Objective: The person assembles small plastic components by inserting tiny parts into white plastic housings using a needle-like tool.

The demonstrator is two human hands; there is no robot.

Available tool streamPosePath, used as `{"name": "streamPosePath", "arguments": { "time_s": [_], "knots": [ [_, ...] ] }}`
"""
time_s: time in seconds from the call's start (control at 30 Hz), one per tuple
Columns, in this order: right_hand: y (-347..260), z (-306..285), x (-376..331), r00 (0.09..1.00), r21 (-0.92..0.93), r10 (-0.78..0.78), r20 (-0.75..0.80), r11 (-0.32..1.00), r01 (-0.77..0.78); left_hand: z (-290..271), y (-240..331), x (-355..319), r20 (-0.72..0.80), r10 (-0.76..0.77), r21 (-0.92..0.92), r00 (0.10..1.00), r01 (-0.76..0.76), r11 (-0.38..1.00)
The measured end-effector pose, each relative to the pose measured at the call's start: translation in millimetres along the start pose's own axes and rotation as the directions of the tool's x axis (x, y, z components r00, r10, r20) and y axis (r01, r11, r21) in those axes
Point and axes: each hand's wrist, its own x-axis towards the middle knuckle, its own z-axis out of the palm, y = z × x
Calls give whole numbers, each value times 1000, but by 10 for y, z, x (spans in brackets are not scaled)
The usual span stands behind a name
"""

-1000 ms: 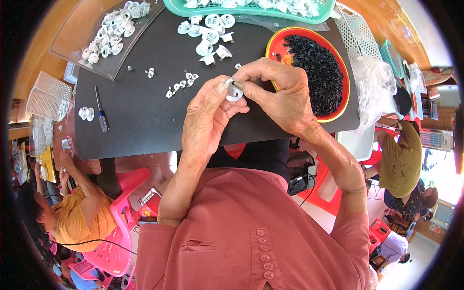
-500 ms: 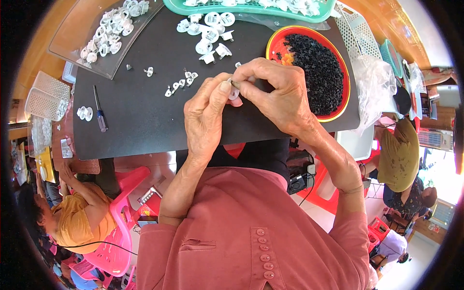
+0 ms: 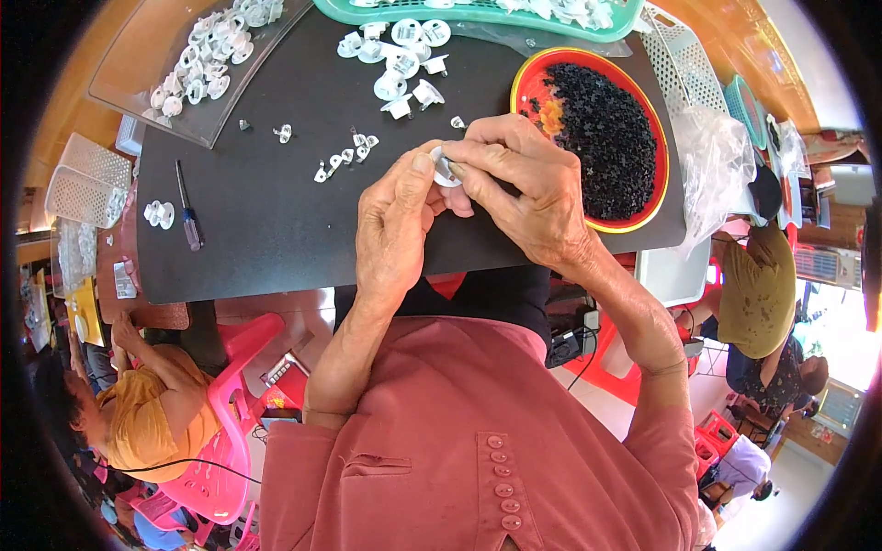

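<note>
I see the round white piece (image 3: 445, 171) held above the table (image 3: 266, 239), about midway between its left and right edges. The left hand (image 3: 393, 216) pinches it between thumb and fingers. The right hand (image 3: 537, 188) has its thumb and forefinger drawn together against the piece's right side; I cannot tell whether anything small is caught between them.

Just beyond the left hand I have a loose group of small white parts (image 3: 360, 147) on the tabletop. Farther out, toward the far edge, lies a cluster of white disc-shaped parts (image 3: 401, 62), near a green tray (image 3: 404, 13) at that edge. By the right edge sits a red tray (image 3: 525, 84) with a yellow rim, mostly covered by tiny black pieces (image 3: 606, 138). Near the left edge I see a screwdriver (image 3: 189, 211), and a clear tray (image 3: 213, 136) of white parts reaches over the far left corner.
</note>
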Motion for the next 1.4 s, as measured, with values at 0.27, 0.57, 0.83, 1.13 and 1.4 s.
{"name": "streamPosePath", "arguments": {
  "time_s": [0.27,0.57,0.83,1.13,1.4],
  "knots": [
    [-21,85,-30,994,-42,-104,20,994,105,-36,-26,-62,-139,49,207,989,-19,978],
    [-88,-100,23,997,30,-48,66,999,46,-45,53,-57,-67,-44,96,997,50,994],
    [-54,-126,78,976,112,-92,196,991,70,-122,32,-65,60,-116,-30,992,118,993],
    [-3,-186,148,934,44,-199,297,980,194,-70,25,-86,0,-40,267,999,38,963],
    [7,-172,154,917,69,-233,323,973,222,-36,98,-83,7,-52,391,999,45,919]
  ]
}}
